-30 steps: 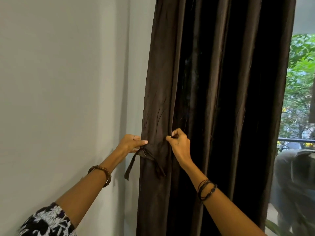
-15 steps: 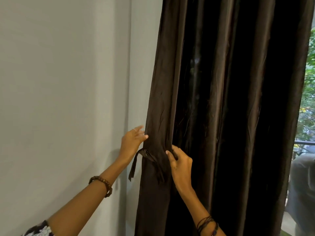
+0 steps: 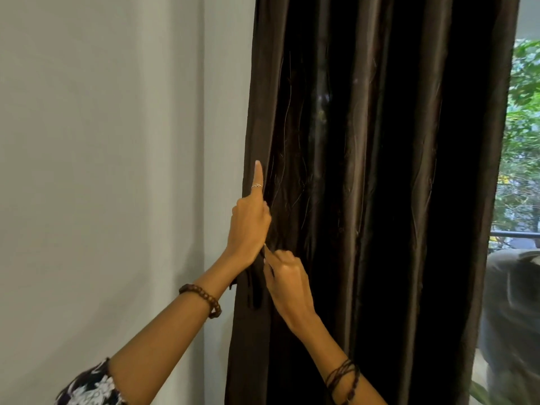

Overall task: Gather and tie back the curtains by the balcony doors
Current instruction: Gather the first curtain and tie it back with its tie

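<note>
The dark brown curtain hangs gathered in vertical folds beside the wall. My left hand is at its left edge. The index finger points straight up along the fabric, and the other fingers are curled into a fold. Just below it, my right hand is curled, with its fingertips pinching the thin brown tie strap. The strap's loose ends hang down between my two wrists. Where the strap runs around the curtain is hidden behind my hands.
A plain grey wall fills the left side. To the right of the curtain is the balcony glass, with green foliage, a dark railing and a blurred grey shape low down.
My left hand has risen from the strap onto the curtain's edge, its index finger now pointing up. My right hand has curled shut and shifted left to the strap.
</note>
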